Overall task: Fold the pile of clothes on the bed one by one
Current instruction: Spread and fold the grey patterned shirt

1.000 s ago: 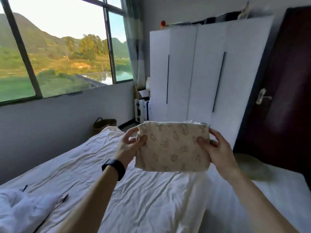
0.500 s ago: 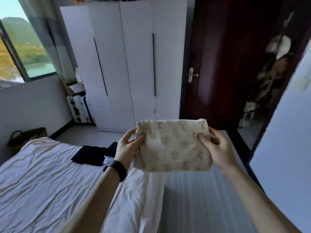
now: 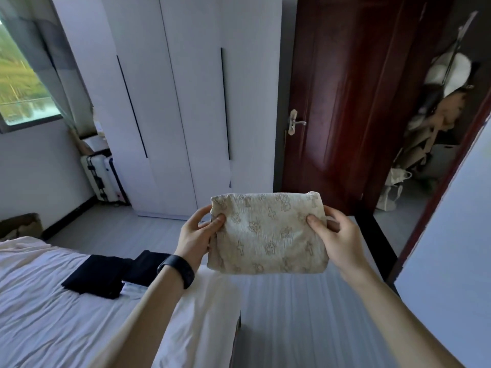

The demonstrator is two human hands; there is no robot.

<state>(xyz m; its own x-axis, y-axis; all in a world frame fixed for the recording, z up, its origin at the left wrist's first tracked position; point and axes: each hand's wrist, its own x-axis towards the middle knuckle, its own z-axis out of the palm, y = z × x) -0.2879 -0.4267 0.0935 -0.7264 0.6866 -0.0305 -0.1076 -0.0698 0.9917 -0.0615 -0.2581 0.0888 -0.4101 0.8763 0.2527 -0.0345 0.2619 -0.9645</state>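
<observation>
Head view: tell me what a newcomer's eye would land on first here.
First, the folded beige cloth with a faint printed pattern, held up mid-frame, pinched at its sides by the left hand and the right hand. Next, the folded black garments lying on the white bed sheet at lower left. Behind, the dark red wooden door stands beside the white wardrobe.

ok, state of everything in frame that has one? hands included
beige patterned garment: folded into a compact rectangle, held in the air
left hand: grips the garment's left edge, thumb in front
right hand: grips its right edge, thumb in front
dark clothes: folded, lying on the bed
wardrobe: doors shut
red door: open
suitcase: upright beside the wardrobe
</observation>
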